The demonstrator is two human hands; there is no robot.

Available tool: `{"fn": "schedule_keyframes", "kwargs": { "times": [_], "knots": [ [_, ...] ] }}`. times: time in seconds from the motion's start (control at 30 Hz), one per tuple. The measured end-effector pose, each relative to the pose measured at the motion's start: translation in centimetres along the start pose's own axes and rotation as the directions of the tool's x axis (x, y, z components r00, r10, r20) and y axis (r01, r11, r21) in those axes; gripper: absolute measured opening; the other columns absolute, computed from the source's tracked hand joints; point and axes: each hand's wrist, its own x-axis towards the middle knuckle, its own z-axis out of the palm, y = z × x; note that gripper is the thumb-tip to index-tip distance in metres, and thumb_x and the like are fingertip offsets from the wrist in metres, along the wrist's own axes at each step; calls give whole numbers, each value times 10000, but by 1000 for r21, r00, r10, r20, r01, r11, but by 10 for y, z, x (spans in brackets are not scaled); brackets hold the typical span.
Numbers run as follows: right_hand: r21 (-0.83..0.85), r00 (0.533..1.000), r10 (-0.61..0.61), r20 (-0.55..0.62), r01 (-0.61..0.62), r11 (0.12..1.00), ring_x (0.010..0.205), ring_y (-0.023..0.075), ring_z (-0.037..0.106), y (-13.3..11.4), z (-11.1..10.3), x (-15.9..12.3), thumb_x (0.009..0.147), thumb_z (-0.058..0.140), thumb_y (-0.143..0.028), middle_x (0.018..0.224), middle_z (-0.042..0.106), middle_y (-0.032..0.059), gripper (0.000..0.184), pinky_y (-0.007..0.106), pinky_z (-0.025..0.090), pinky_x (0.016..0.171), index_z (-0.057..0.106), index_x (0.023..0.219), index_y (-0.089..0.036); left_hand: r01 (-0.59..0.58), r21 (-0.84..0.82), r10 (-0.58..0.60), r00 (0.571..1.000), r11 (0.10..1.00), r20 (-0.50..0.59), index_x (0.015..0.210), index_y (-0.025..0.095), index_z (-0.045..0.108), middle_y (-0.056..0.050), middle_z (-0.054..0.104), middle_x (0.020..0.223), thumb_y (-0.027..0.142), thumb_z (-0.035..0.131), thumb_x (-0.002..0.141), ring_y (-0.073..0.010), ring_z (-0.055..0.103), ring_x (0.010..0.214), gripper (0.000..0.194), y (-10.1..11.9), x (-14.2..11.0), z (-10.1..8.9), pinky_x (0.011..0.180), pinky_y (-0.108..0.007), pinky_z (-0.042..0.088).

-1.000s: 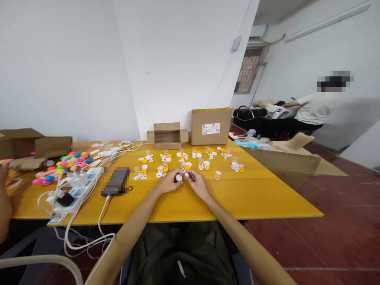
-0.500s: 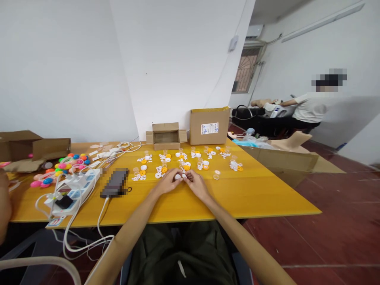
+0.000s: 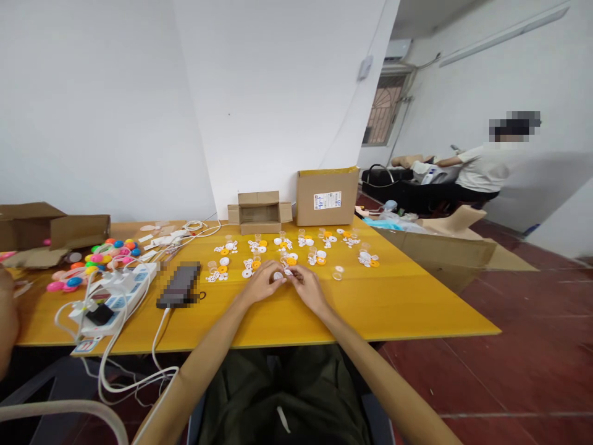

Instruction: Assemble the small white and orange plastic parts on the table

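Observation:
Near the middle of the table, my left hand (image 3: 263, 282) is closed on a small round white plastic piece (image 3: 277, 275). Right beside it, my right hand (image 3: 306, 287) pinches a smaller white piece (image 3: 288, 272), too small to make out in detail. The fingertips of both hands nearly meet. Beyond them lie several small groups of parts: white discs (image 3: 224, 262), orange wheels (image 3: 223, 269), clear cups (image 3: 212, 266) and white spotted pieces (image 3: 215, 277). To the right of my right hand are a clear ring-like cup (image 3: 336, 276) and a small white disc (image 3: 340, 269).
A small open carton (image 3: 259, 213) and a taped box (image 3: 327, 198) stand at the back. On the left are a phone (image 3: 181, 284), a power strip (image 3: 134, 293) with cables and colourful plastic balls (image 3: 115, 252). Another person (image 3: 486, 168) sits at the far right.
The fingers of my right hand have shifted slightly with the small white piece. My left hand stays almost still around the round white piece.

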Motion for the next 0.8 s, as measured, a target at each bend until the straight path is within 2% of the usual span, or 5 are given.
{"fn": "schedule_keyframes", "kwargs": {
  "times": [0.13, 0.3, 0.7, 0.8],
  "knots": [
    [-27, 999, 31, -31, -32, 999, 830, 230, 718, 3, 0, 0, 830, 576, -237, 917, 780, 45, 162, 358, 581, 792, 724, 894, -246, 15, 75, -17, 1000, 997, 20, 1004, 243, 659, -51, 688, 1053, 221, 698, 825, -243, 637, 1021, 184, -3, -2, 2, 942, -384, 517],
    [-45, 997, 61, -44, -63, 997, 825, 234, 726, 3, 1, 0, 821, 576, -241, 903, 778, 45, 136, 369, 581, 799, 700, 876, -244, 29, 133, -40, 996, 991, 78, 963, 242, 683, -41, 709, 962, 197, 682, 829, -249, 637, 982, 142, -5, -1, 3, 929, -392, 509],
    [-32, 998, 66, -5, -66, 997, 848, 238, 729, 6, 0, 0, 852, 587, -259, 930, 787, 47, 148, 379, 586, 821, 722, 912, -246, 48, 72, -55, 994, 996, 94, 981, 240, 699, -58, 721, 988, 279, 664, 853, -266, 627, 1009, 138, -4, 0, 1, 937, -413, 506],
    [-24, 999, 38, 4, -38, 999, 887, 244, 730, 6, 0, 0, 871, 593, -265, 982, 796, 51, 181, 395, 587, 862, 752, 957, -255, 44, 53, -48, 996, 998, 80, 1041, 247, 700, -57, 724, 1006, 303, 658, 867, -262, 630, 1004, 188, -4, -1, 1, 941, -407, 511]
  ]
}}
